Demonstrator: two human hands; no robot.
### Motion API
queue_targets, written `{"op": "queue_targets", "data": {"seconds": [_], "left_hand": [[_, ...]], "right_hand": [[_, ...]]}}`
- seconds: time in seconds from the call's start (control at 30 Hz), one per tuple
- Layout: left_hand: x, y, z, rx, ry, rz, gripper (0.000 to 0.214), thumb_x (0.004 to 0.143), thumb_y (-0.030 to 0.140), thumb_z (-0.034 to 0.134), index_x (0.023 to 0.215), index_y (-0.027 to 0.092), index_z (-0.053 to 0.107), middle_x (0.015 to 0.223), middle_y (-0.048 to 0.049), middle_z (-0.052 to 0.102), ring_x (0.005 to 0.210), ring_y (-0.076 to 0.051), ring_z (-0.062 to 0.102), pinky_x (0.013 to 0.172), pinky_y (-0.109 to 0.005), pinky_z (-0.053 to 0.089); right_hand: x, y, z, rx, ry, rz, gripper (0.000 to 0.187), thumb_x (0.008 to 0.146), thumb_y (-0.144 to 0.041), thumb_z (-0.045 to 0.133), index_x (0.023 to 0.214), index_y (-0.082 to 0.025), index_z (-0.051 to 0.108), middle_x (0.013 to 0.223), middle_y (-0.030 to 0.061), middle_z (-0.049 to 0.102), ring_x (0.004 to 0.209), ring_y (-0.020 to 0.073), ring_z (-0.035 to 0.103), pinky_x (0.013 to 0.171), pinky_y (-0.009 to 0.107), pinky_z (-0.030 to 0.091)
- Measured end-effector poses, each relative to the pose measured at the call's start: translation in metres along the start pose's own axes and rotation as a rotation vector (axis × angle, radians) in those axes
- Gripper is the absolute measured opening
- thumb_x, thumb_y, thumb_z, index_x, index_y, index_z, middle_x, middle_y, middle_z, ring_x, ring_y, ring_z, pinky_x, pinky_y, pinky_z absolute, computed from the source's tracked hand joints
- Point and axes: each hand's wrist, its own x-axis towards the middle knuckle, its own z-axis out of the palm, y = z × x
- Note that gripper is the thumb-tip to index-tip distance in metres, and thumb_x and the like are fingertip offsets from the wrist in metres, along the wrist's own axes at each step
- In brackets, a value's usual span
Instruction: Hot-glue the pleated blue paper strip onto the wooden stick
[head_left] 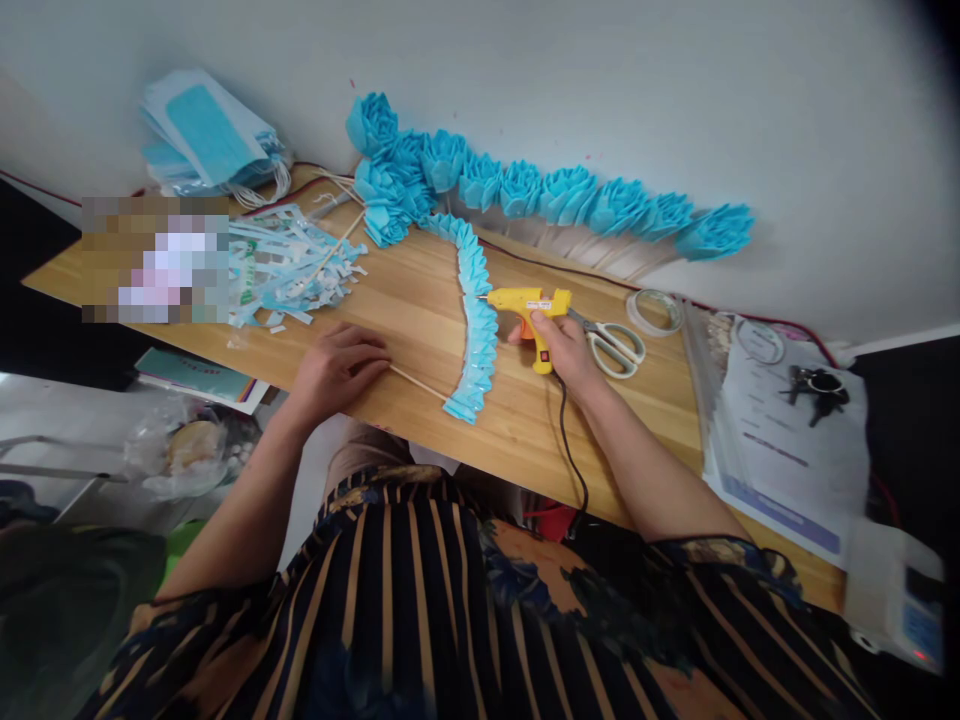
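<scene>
On the wooden table (420, 290), seen through the head camera, I find the yellow glue gun (525, 299) gripped by its handle in the right hand (561, 352). Its nozzle points left at the pleated blue strip (480, 330) (tip right at the strip's edge; I cannot tell whether it touches). The left hand (337, 368) lies palm down, fingers curled over one end of a wooden skewer (418, 383), holding it against the table; the skewer's far end reaches the strip's lower part. Scissors (616, 345) lie just beside the right hand, with a tape roll (655, 311) beyond them.
</scene>
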Motion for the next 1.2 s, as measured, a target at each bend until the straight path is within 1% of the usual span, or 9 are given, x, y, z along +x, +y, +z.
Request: {"op": "queue_targets", "data": {"seconds": [0.2, 0.37, 0.4, 0.57, 0.8, 0.87, 1.0, 1.1, 1.2], "left_hand": [[0.0001, 0.0006, 0.0000, 0.009, -0.002, -0.024, 0.027, 0.100, 0.037, 0.060, 0.088, 0.022, 0.078, 0.099, -0.0089, 0.076, 0.094, -0.024, 0.069, 0.087, -0.043, 0.053], [-0.0002, 0.0006, -0.0002, 0.002, -0.001, -0.015, 0.026, 0.100, 0.036, 0.060, 0.088, 0.022, 0.078, 0.100, -0.0089, 0.076, 0.094, -0.025, 0.069, 0.088, -0.043, 0.053], [-0.0002, 0.0006, -0.0003, 0.002, -0.001, -0.012, 0.026, 0.101, 0.035, 0.060, 0.089, 0.022, 0.078, 0.100, -0.0090, 0.076, 0.094, -0.025, 0.069, 0.088, -0.043, 0.053], [-0.0002, -0.0004, -0.0007, 0.006, 0.007, 0.021, 0.025, 0.101, 0.034, 0.061, 0.089, 0.021, 0.078, 0.100, -0.0094, 0.076, 0.094, -0.025, 0.069, 0.086, -0.043, 0.053], [-0.0004, -0.0004, -0.0007, 0.012, -0.002, 0.001, 0.025, 0.101, 0.035, 0.061, 0.089, 0.021, 0.078, 0.100, -0.0091, 0.076, 0.094, -0.025, 0.069, 0.087, -0.043, 0.053], [-0.0002, 0.0001, -0.0008, 0.010, 0.003, 0.009, 0.025, 0.101, 0.034, 0.061, 0.089, 0.021, 0.078, 0.101, -0.0094, 0.076, 0.094, -0.025, 0.069, 0.086, -0.043, 0.053], [0.0000, 0.0005, -0.0006, 0.017, 0.007, 0.013, 0.025, 0.101, 0.034, 0.061, 0.089, 0.020, 0.078, 0.100, -0.0092, 0.076, 0.093, -0.024, 0.069, 0.085, -0.041, 0.053], [-0.0003, 0.0002, -0.0004, 0.020, -0.001, 0.018, 0.024, 0.101, 0.034, 0.061, 0.090, 0.021, 0.078, 0.101, -0.0087, 0.076, 0.094, -0.024, 0.069, 0.086, -0.041, 0.053], [-0.0007, -0.0003, -0.0007, 0.012, -0.006, 0.019, 0.024, 0.101, 0.036, 0.062, 0.091, 0.021, 0.078, 0.101, -0.0084, 0.076, 0.094, -0.024, 0.069, 0.087, -0.040, 0.052]], "right_hand": [[0.0001, -0.0033, 0.0024, -0.011, -0.001, -0.024, 0.063, 0.082, -0.082, 0.060, 0.067, -0.022, 0.073, 0.079, 0.0066, 0.078, 0.088, 0.0239, 0.075, 0.083, 0.033, 0.058], [-0.0017, -0.0056, 0.0032, -0.044, 0.005, 0.016, 0.063, 0.081, -0.082, 0.061, 0.073, -0.021, 0.076, 0.084, 0.0072, 0.079, 0.082, 0.0222, 0.072, 0.066, 0.030, 0.055], [-0.0021, -0.0056, 0.0028, -0.048, 0.008, 0.016, 0.062, 0.081, -0.081, 0.062, 0.074, -0.021, 0.076, 0.085, 0.0073, 0.079, 0.082, 0.0221, 0.072, 0.066, 0.029, 0.055], [-0.0027, -0.0050, -0.0016, -0.003, 0.023, -0.006, 0.060, 0.084, -0.079, 0.062, 0.072, -0.022, 0.074, 0.085, 0.0069, 0.079, 0.087, 0.0225, 0.074, 0.082, 0.032, 0.058], [-0.0045, -0.0090, -0.0020, -0.016, 0.005, -0.038, 0.056, 0.086, -0.076, 0.063, 0.075, -0.022, 0.076, 0.086, 0.0060, 0.079, 0.086, 0.0219, 0.073, 0.083, 0.032, 0.057], [-0.0051, -0.0095, -0.0007, -0.041, -0.012, -0.051, 0.055, 0.087, -0.074, 0.063, 0.078, -0.021, 0.077, 0.087, 0.0061, 0.079, 0.087, 0.0216, 0.072, 0.080, 0.031, 0.057], [-0.0050, -0.0085, -0.0007, -0.098, -0.029, -0.034, 0.055, 0.088, -0.072, 0.063, 0.085, -0.020, 0.078, 0.091, 0.0066, 0.080, 0.086, 0.0222, 0.072, 0.063, 0.028, 0.054], [-0.0031, -0.0059, -0.0037, -0.059, 0.014, -0.026, 0.055, 0.086, -0.073, 0.064, 0.082, -0.020, 0.077, 0.088, 0.0064, 0.080, 0.089, 0.0222, 0.074, 0.072, 0.029, 0.057], [-0.0001, -0.0021, -0.0065, 0.063, 0.085, -0.003, 0.056, 0.084, -0.075, 0.065, 0.075, -0.021, 0.075, 0.081, 0.0060, 0.079, 0.085, 0.0216, 0.075, 0.080, 0.031, 0.059]]}}
